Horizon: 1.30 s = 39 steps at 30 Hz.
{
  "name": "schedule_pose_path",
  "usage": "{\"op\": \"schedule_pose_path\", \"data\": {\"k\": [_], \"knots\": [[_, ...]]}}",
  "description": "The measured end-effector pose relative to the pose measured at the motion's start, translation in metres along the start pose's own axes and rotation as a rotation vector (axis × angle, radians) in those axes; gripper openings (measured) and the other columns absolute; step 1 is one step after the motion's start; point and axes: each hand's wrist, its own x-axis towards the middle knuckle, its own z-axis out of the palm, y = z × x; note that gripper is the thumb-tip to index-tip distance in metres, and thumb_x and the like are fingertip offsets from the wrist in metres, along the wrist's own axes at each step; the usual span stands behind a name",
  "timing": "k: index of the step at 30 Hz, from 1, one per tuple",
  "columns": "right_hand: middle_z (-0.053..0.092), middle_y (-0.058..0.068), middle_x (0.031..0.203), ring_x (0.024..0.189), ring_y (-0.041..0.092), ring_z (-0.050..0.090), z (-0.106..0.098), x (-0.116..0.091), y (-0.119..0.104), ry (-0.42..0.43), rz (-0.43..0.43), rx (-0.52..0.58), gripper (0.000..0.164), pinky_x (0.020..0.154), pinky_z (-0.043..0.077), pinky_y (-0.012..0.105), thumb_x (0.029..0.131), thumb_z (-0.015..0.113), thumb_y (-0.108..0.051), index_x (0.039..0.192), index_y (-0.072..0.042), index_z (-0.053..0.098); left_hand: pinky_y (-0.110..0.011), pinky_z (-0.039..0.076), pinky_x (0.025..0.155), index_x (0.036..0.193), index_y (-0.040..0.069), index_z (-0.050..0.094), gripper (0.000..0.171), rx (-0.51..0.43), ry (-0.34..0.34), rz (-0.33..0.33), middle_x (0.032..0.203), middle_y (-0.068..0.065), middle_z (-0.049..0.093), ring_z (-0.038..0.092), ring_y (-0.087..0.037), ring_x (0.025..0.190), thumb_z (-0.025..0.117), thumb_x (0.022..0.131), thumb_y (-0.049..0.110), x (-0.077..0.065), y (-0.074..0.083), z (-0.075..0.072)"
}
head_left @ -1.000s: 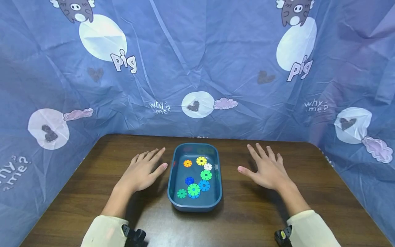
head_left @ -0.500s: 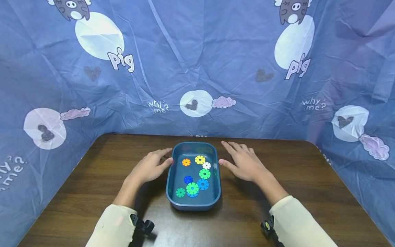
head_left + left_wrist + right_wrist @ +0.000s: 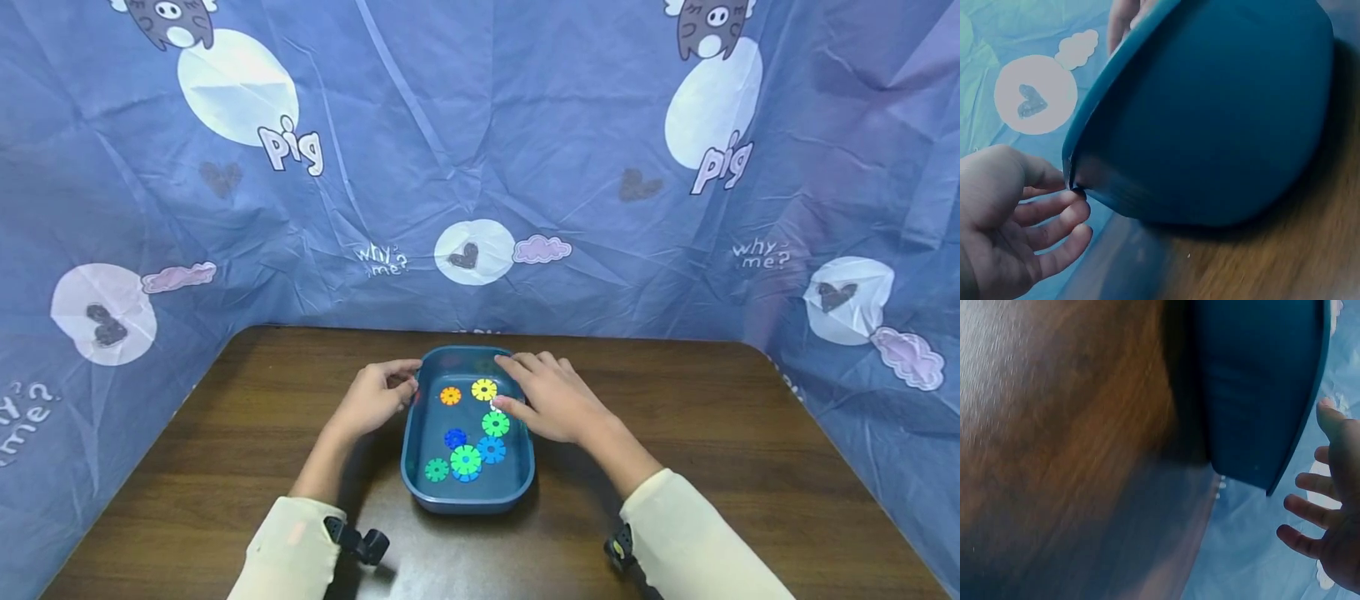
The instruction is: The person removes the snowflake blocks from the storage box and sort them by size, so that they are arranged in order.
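Note:
A dark blue-teal plastic tub (image 3: 467, 505) stands on the table. In it lie several notched snowflake discs: an orange disc (image 3: 450, 396), a yellow disc (image 3: 483, 389), and green and blue ones nearer the front. My left hand (image 3: 377, 398) pinches the tub's rim at the far left; the left wrist view has its fingers curled at the rim's edge. My right hand (image 3: 555, 398) reaches over the tub's right side, its fingertips above the inside, partly covering a white disc (image 3: 494, 406). In the right wrist view its fingers are spread and hold nothing.
A brown wooden table (image 3: 645, 550) bears the tub near its middle. Behind and at both sides hangs a blue printed cloth (image 3: 480, 142). A small black device (image 3: 360, 543) is strapped at the left wrist, another wrist device (image 3: 619, 548) at the right.
Both hands have come inward from the tub's two sides. The left now grips the rim, while the right has moved leftward over the tub's right side. The discs lie as before.

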Motion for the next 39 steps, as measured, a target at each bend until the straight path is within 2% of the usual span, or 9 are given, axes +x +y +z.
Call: {"op": "schedule_pose_path", "data": {"k": [5, 9, 15, 18, 22, 27, 32, 39], "knots": [[0.056, 0.009, 0.147, 0.13, 0.03, 0.051, 0.004, 0.005, -0.011, -0.027, -0.064, -0.002, 0.068, 0.107, 0.041, 0.054, 0.101, 0.053, -0.059, 0.154, -0.016, 0.048, -0.036, 0.061, 0.071, 0.138, -0.006, 0.058, 0.04, -0.192, 0.002, -0.09, 0.108, -0.024, 0.066, 0.069, -0.021, 0.081, 0.058, 0.099, -0.001, 0.0, -0.002, 0.001], [0.059, 0.009, 0.143, 0.127, 0.029, 0.053, 0.007, 0.007, -0.02, -0.044, -0.132, -0.004, 0.063, 0.102, 0.045, 0.052, 0.1, 0.058, -0.054, 0.15, -0.015, 0.053, -0.031, 0.06, 0.071, 0.141, -0.005, 0.056, 0.042, -0.321, 0.001, -0.15, 0.11, -0.023, 0.063, 0.069, -0.025, 0.088, 0.056, 0.099, -0.001, -0.002, -0.004, 0.001], [0.06, 0.009, 0.141, 0.122, 0.027, 0.056, 0.009, 0.01, -0.034, -0.114, -0.203, -0.044, 0.059, 0.099, 0.049, 0.046, 0.099, 0.062, -0.051, 0.146, -0.015, 0.058, -0.027, 0.059, 0.071, 0.143, 0.0, 0.057, 0.045, -0.483, 0.015, -0.262, 0.117, -0.02, 0.062, 0.069, -0.02, 0.088, 0.062, 0.098, 0.0, -0.008, -0.011, 0.003], [0.061, 0.009, 0.141, 0.124, 0.028, 0.057, 0.008, 0.013, -0.041, -0.161, -0.227, -0.034, 0.058, 0.103, 0.049, 0.046, 0.098, 0.065, -0.048, 0.145, -0.015, 0.058, -0.027, 0.059, 0.073, 0.144, -0.001, 0.054, 0.05, -0.54, 0.002, -0.275, 0.126, -0.024, 0.06, 0.069, -0.019, 0.091, 0.064, 0.095, -0.001, -0.01, -0.015, 0.003], [0.062, 0.006, 0.141, 0.13, 0.024, 0.057, 0.008, 0.017, -0.047, -0.23, -0.249, 0.037, 0.055, 0.108, 0.047, 0.043, 0.098, 0.069, -0.043, 0.143, -0.014, 0.06, -0.028, 0.06, 0.076, 0.146, -0.004, 0.05, 0.053, -0.572, -0.032, -0.271, 0.133, -0.027, 0.056, 0.069, -0.021, 0.095, 0.065, 0.095, 0.0, -0.01, -0.017, 0.002], [0.065, 0.001, 0.138, 0.13, 0.016, 0.058, 0.014, 0.021, -0.049, -0.305, -0.253, 0.118, 0.049, 0.109, 0.046, 0.04, 0.097, 0.072, -0.036, 0.14, -0.014, 0.063, -0.028, 0.06, 0.076, 0.146, -0.004, 0.05, 0.052, -0.58, -0.039, -0.282, 0.131, -0.024, 0.057, 0.069, -0.019, 0.093, 0.065, 0.096, 0.0, -0.009, -0.016, 0.003], [0.071, -0.003, 0.126, 0.116, 0.011, 0.064, 0.024, 0.027, -0.05, -0.382, -0.24, 0.167, 0.047, 0.104, 0.05, 0.041, 0.094, 0.075, -0.035, 0.136, -0.017, 0.066, -0.028, 0.06, 0.076, 0.146, -0.006, 0.049, 0.052, -0.594, -0.041, -0.282, 0.128, -0.022, 0.058, 0.069, -0.017, 0.091, 0.065, 0.096, -0.001, -0.008, -0.015, 0.004], [0.073, -0.005, 0.103, 0.093, 0.006, 0.064, 0.03, 0.038, -0.046, -0.458, -0.212, 0.256, 0.043, 0.088, 0.055, 0.029, 0.085, 0.085, -0.031, 0.124, -0.018, 0.073, -0.028, 0.06, 0.076, 0.145, -0.006, 0.049, 0.053, -0.599, -0.042, -0.273, 0.125, -0.021, 0.059, 0.069, -0.017, 0.091, 0.065, 0.095, -0.002, -0.007, -0.015, 0.003]]}}
